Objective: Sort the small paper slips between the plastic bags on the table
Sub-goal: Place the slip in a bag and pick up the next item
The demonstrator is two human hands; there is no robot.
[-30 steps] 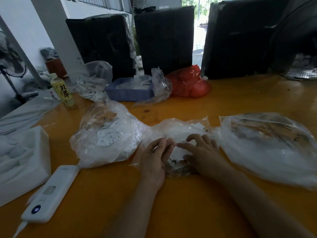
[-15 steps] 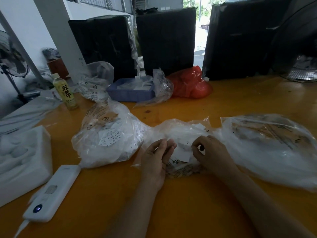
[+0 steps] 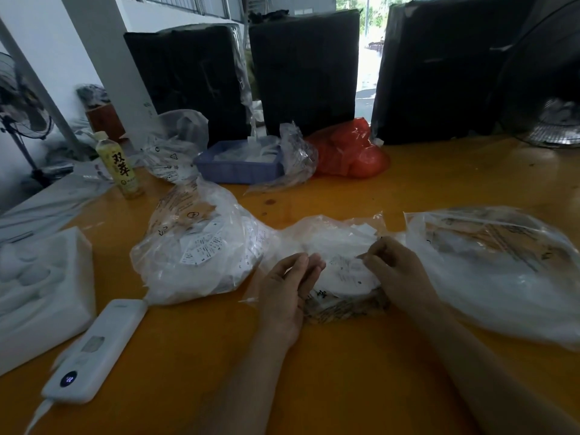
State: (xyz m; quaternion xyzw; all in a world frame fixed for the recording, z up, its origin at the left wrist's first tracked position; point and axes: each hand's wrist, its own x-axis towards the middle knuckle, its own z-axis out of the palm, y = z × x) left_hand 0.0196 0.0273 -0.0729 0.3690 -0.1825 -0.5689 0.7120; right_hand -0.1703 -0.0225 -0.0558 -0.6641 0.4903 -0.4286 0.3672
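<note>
near the orange desk's (image 3: 345, 372) front edge, the left hand (image 3: 287, 296) rests flat-fingered on the clear crumpled middle bag (image 3: 329, 240); the right hand (image 3: 397, 274) pinches a small white paper slip (image 3: 345, 265).

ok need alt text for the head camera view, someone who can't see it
Two bare hands work at a small clear plastic bag of paper slips in the middle of an orange table: the right hand pinches a white slip, the left hand rests open beside it. Fuller clear bags lie left and right.
</note>
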